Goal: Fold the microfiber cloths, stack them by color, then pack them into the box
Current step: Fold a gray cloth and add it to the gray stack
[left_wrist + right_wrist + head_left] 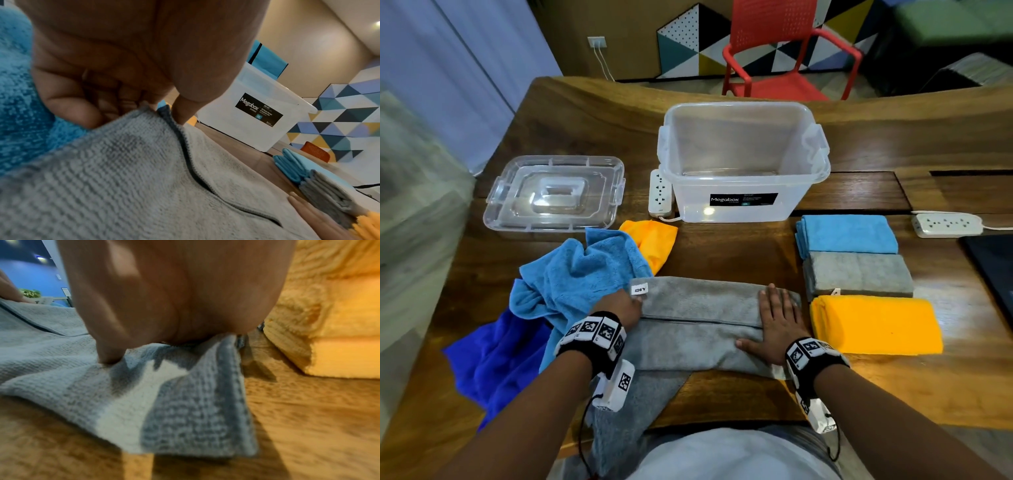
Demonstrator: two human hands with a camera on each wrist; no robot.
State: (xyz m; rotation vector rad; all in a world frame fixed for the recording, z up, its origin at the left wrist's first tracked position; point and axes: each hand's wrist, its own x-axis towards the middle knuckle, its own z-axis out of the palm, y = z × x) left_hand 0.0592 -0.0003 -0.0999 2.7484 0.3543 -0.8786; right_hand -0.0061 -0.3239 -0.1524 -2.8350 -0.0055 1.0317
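Observation:
A grey cloth lies folded into a long strip on the table in front of me. My left hand pinches its left end by the white label, fingers curled under the hem and thumb on top. My right hand lies flat on the cloth's right end and presses it down. Folded stacks sit at the right: light blue, grey and yellow. The clear plastic box stands open behind them, with nothing inside.
Unfolded cloths are heaped at the left: light blue, dark blue and yellow. Another grey cloth hangs over the near table edge. The box lid lies at the back left. Two power strips flank the box.

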